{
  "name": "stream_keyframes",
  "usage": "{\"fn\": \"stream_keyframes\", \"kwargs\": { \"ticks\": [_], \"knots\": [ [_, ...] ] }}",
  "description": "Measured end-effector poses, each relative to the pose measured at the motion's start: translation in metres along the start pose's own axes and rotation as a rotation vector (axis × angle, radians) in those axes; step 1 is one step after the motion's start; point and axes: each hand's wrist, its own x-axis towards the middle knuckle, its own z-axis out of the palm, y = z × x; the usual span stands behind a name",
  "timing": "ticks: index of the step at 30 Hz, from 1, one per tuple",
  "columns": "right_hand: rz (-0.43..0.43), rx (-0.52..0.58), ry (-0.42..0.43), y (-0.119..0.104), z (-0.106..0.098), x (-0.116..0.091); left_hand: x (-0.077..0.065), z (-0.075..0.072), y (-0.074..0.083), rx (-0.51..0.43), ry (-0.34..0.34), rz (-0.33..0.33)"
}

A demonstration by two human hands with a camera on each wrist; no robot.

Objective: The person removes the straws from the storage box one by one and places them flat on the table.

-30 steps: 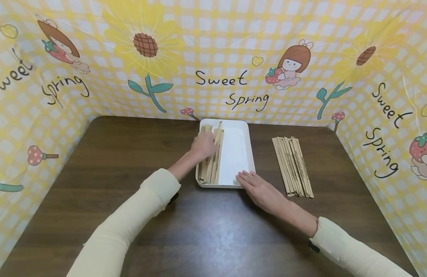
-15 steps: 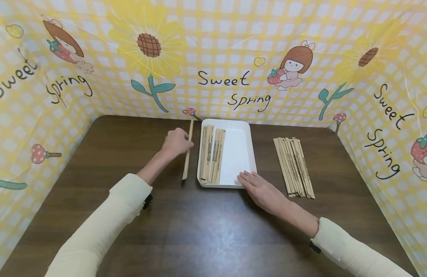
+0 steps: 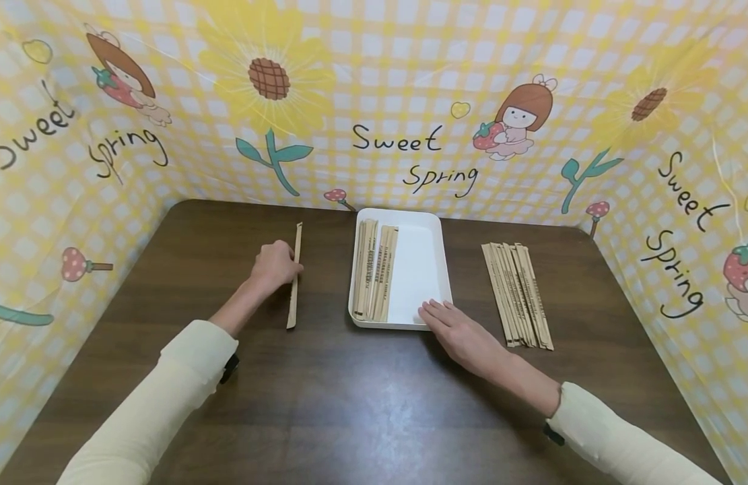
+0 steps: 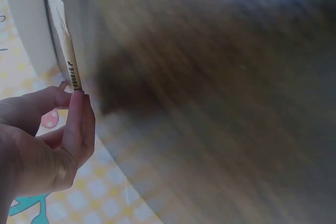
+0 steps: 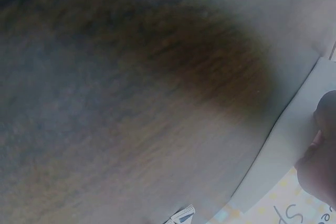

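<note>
- Farther toward nine o'clock than half a second ago, a paper-wrapped stick is now well apart from the white tray, one end pointing roughly to twelve.
- Pinched between thumb and fingers of my left hand, it is held near mid-length; whether it touches the table I cannot tell.
- Outstretched fingers of my right hand rest at the tray's five-o'clock corner, gripping nothing.
- Similar sticks line the tray's nine-o'clock side; a loose bundle lies beyond its three-o'clock edge.
- Light and fairly stiff, I judge, with a wrapper that could crumple or slip; a gentle mid-length pinch should balance it, sparing the ends.
</note>
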Motion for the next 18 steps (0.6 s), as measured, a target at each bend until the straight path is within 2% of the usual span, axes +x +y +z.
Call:
{"fn": "stream_keyframes", "kwargs": {
  "ticks": [6,18],
  "knots": [
    [0.002,0.006,-0.002,0.0003,0.0004,-0.0001,0.0006,0.0032,-0.0068,0.055,0.028,0.039],
    [0.007,0.001,-0.004,0.0021,0.0013,0.0002,0.0027,0.0033,-0.0053,0.100,0.033,0.075]
  ]
}}
